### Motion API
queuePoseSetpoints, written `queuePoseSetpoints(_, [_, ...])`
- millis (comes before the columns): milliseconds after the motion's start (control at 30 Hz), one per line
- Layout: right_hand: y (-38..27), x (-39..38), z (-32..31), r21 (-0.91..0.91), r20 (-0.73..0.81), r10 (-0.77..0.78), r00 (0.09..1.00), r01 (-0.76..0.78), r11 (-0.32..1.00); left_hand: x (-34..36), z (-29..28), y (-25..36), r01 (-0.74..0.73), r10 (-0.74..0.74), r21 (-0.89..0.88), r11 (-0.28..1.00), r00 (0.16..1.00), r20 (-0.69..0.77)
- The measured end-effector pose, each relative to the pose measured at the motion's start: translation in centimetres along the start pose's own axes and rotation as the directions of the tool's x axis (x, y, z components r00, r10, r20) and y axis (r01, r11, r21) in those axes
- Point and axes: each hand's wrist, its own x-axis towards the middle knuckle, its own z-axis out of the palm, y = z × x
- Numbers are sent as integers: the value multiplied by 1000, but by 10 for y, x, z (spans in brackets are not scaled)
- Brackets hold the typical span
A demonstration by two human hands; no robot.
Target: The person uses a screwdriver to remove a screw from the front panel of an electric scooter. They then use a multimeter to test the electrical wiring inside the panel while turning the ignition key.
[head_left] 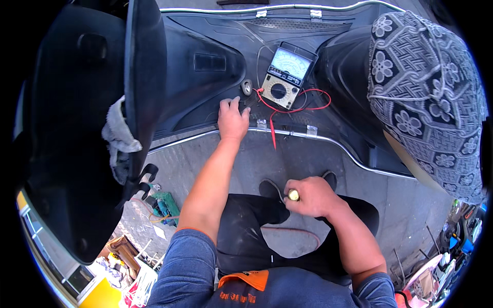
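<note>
My left hand point(233, 119) rests palm down on the dark footboard point(197, 109) of a scooter, close to its chrome-edged rim, fingers apart. A small silvery oval object point(247, 87) lies just beyond its fingertips. My right hand point(317, 197) is closed in front of my knees around what looks like a screwdriver point(293, 195); only the round yellow end of its handle shows clearly. Farther along the footboard sits an analog multimeter point(285, 77) with a lit-looking dial and a rotary knob. Its red test probe point(272, 134) hangs over the near rim.
On the right stands the scooter seat with a grey flower-patterned cover point(426, 97). A grey rag point(120, 133) hangs from the dark front panel point(146, 66) at left. Green material point(165, 205) lies on the ground at lower left. Mixed clutter point(436, 272) fills the lower right.
</note>
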Motion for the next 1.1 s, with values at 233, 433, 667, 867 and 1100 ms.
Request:
queuePoseSetpoints(233, [-6,19,-39,-164,-96,-285,954,267,950,13,12,-15,-256,263,67,964,956,-128])
queuePoseSetpoints(433, [-27,26,-38,-215,-113,-332,936,304,928,20,17,-17,-273,280,137,952,959,-35])
queuePoseSetpoints(667, [-38,43,-24,-161,-148,-292,945,268,950,19,33,-17,-250,266,139,958,957,-112])
queuePoseSetpoints(867, [-36,37,-41,89,-201,-284,938,306,948,26,29,-14,-133,139,82,988,987,-74])
queuePoseSetpoints(1100, [-25,15,-62,373,-345,-289,893,413,831,20,-15,-10,458,1,-805,376,869,495])
